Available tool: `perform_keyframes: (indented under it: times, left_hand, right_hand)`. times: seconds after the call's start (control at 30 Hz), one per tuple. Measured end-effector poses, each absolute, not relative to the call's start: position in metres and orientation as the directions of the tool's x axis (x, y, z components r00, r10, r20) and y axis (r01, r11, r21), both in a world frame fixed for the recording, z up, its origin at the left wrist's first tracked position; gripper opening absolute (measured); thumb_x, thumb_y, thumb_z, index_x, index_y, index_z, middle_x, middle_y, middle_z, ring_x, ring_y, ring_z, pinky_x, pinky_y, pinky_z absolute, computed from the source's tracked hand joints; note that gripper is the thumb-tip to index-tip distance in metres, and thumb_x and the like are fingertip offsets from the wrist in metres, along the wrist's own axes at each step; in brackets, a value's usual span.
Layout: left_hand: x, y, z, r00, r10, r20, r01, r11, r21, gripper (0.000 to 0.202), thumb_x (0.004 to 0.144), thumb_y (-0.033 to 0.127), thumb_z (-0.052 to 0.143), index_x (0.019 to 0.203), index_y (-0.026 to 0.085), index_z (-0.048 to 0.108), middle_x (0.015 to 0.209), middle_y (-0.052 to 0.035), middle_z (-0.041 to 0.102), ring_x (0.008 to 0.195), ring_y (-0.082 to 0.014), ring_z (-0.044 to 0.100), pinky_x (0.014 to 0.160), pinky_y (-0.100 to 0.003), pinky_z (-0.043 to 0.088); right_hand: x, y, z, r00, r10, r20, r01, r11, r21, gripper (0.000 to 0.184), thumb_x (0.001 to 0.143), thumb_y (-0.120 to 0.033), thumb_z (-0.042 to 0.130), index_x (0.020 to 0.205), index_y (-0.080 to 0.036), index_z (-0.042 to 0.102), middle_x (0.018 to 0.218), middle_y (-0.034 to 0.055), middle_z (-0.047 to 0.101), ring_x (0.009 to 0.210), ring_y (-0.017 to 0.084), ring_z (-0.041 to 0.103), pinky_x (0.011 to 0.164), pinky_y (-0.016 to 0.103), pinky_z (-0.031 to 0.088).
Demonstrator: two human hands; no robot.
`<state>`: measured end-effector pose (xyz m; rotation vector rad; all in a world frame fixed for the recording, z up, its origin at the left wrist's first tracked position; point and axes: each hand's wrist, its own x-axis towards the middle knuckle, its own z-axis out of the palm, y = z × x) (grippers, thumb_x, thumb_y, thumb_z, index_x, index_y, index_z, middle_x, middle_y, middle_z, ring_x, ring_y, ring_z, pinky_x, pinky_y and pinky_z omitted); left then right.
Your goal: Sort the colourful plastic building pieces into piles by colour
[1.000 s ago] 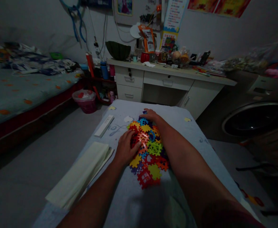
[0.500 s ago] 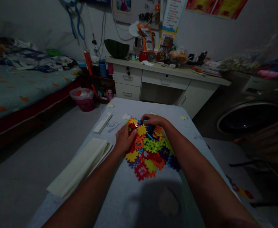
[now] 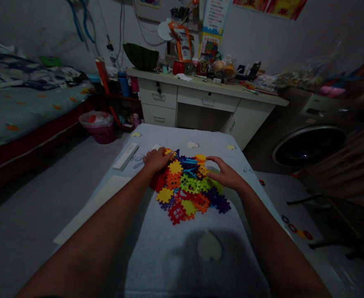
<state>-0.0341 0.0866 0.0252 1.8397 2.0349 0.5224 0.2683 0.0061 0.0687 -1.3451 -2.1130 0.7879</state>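
A heap of colourful plastic interlocking tiles (image 3: 189,188) lies in the middle of a table covered with a light blue cloth (image 3: 175,256). My left hand (image 3: 156,159) rests on the heap's far left edge, fingers curved over the pieces. On the right side of the heap lies my right hand (image 3: 225,174), its fingers spread and flat on the tiles. Neither hand lifts a piece.
A long white box (image 3: 125,156) and a pale folded sheet (image 3: 90,207) lie on the table's left. Behind stand a cluttered white desk (image 3: 206,97), a pink bin (image 3: 97,126), a bed (image 3: 20,111) on the left and a washing machine (image 3: 312,140) on the right.
My right hand slid from the heap's far end to its right side and opened flat. My left hand moved forward to the far left edge. The view shifted slightly.
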Motion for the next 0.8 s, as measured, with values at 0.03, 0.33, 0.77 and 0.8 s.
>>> perform_keyframes:
  times: [0.03,0.33,0.77,0.8]
  left_hand:
    - [-0.033,0.089,0.027,-0.088,0.995,-0.038,0.873,0.095,0.479,0.078,0.079,0.081,0.039,0.133,0.027,0.055,0.134,-0.02,0.056,0.125,-0.0452,0.047,0.1,-0.064,0.033]
    - [-0.024,0.091,0.029,0.146,0.985,-0.088,0.857,-0.081,0.509,0.076,0.065,0.058,0.07,0.132,0.027,0.054,0.127,-0.0142,0.057,0.12,-0.0369,0.053,0.1,-0.049,0.042]
    - [-0.024,0.04,0.032,0.435,0.873,0.221,0.487,-0.434,0.758,0.041,0.08,0.037,0.055,0.116,0.019,0.062,0.122,-0.0083,0.047,0.122,-0.0252,0.05,0.111,-0.041,0.04]
    - [-0.022,0.035,0.032,0.45,0.861,0.237,0.472,-0.454,0.756,0.038,0.082,0.038,0.054,0.113,0.018,0.063,0.123,-0.0093,0.047,0.122,-0.0254,0.05,0.109,-0.041,0.042]
  right_hand:
    - [0.279,-0.005,0.059,-0.342,0.937,0.073,0.697,0.305,-0.649,0.083,0.074,-0.055,0.071,0.145,-0.023,0.042,0.15,0.0143,0.042,0.14,0.032,0.038,0.117,0.051,0.027]
    - [0.293,-0.056,-0.003,-0.254,0.966,-0.051,0.848,0.196,-0.493,0.126,0.057,-0.057,0.082,0.158,-0.021,0.016,0.161,0.0196,0.02,0.149,0.039,0.016,0.12,0.057,0.016]
    - [0.262,-0.003,0.026,-0.284,0.946,0.154,0.613,0.303,-0.73,0.081,0.062,-0.017,0.068,0.14,-0.022,0.047,0.138,0.0103,0.053,0.125,0.026,0.053,0.109,0.043,0.041]
    - [0.257,0.003,0.029,-0.276,0.947,0.163,0.605,0.303,-0.736,0.076,0.061,-0.016,0.068,0.135,-0.022,0.053,0.134,0.0089,0.057,0.122,0.026,0.055,0.107,0.043,0.042]
